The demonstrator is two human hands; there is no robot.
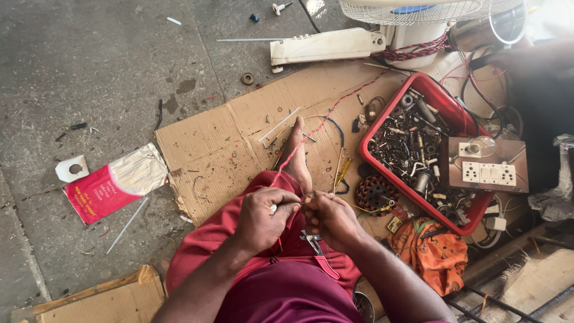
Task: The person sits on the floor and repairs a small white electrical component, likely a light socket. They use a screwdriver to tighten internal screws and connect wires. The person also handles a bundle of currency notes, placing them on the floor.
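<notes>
Both hands hide the red wire's pinched end.

floor-level electrical repair workshop: red tray of salvaged parts, socket test board, motor stator, fan.

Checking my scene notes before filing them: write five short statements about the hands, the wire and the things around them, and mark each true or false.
1. Both hands, the left hand and the right hand, meet on a red twisted wire. True.
2. The red tray is filled with folded cloth. False: it holds small metal parts and screws.
3. A board with sockets and a bulb lies across the tray's corner. True.
4. The pliers are in the left hand. False: they lie on the person's lap.
5. The person's foot rests on cardboard. True.
</notes>
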